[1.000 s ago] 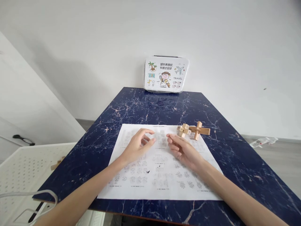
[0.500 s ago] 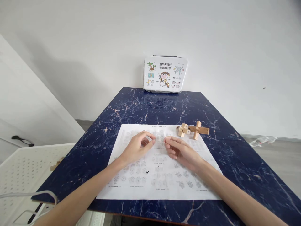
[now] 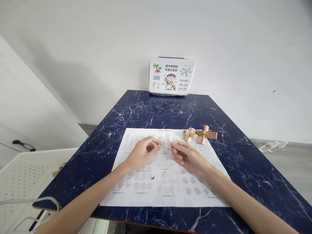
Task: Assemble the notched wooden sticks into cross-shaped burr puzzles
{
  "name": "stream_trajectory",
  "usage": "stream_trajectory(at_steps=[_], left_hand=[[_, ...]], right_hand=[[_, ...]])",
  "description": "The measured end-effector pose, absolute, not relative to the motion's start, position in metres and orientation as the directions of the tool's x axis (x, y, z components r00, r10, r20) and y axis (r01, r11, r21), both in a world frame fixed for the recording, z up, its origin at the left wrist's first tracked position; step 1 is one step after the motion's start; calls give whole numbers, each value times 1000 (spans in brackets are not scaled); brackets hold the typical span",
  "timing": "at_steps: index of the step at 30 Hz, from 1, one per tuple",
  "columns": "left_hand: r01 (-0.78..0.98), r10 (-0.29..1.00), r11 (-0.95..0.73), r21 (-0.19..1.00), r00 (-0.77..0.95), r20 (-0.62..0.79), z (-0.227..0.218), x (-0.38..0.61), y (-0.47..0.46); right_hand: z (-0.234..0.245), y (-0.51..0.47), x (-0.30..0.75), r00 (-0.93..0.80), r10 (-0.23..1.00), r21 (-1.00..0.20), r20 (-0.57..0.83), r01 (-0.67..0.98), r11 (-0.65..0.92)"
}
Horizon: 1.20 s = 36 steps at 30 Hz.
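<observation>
My left hand (image 3: 144, 150) rests over a printed white sheet (image 3: 156, 195). Its fingers are loosely curled, the thumb and index tips slightly apart, and nothing shows between them. Facing it across a small gap, my right hand (image 3: 188, 156) has its fingers curled and the thumb against the index finger, with no visible thing in it. Beyond the right hand, at the sheet's upper right corner, lies a small interlocking wooden puzzle (image 3: 190, 134). Close beside it is a second wooden puzzle, cross-shaped with a longer dark bar (image 3: 211, 135). Neither hand touches the puzzles.
The sheet lies on a dark blue marbled table (image 3: 156, 113). A white case (image 3: 172, 76) with cartoon prints stands at the far edge against the wall. At left is a white perforated surface (image 3: 21, 172) with a white cable (image 3: 26, 200). Clear plastic packaging (image 3: 272, 146) lies right of the table.
</observation>
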<state>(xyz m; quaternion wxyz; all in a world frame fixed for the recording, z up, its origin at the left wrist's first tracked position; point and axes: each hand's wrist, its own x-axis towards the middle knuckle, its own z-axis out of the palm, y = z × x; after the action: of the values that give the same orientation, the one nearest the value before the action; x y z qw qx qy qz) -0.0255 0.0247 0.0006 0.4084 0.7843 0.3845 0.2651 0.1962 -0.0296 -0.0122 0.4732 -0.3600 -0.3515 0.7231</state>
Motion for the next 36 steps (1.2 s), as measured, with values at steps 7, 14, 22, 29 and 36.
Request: stream_trajectory(at_steps=[7,14,22,29,36], left_hand=[[381,823,-358,852,559,97,2,-25,24],[370,820,-366,854,562,108,0,-24,25],[358,824,-351,865,557,103,-1,-24,26],[365,824,-333,870,562,79,-1,-25,26],[349,839,-295,889,540,67,-7,-31,34]], right_hand=[[-14,-29,197,-296,936,-834,-188,-455,-312],[-14,-29,196,-296,937,-834,-184,-458,-308],[-16,-29,198,-296,938,-831,-181,-465,-306],[-17,-27,197,-227,959,-776,-167,-570,-270],[-10,-20,223,-32,999,-713,-34,-700,-46]])
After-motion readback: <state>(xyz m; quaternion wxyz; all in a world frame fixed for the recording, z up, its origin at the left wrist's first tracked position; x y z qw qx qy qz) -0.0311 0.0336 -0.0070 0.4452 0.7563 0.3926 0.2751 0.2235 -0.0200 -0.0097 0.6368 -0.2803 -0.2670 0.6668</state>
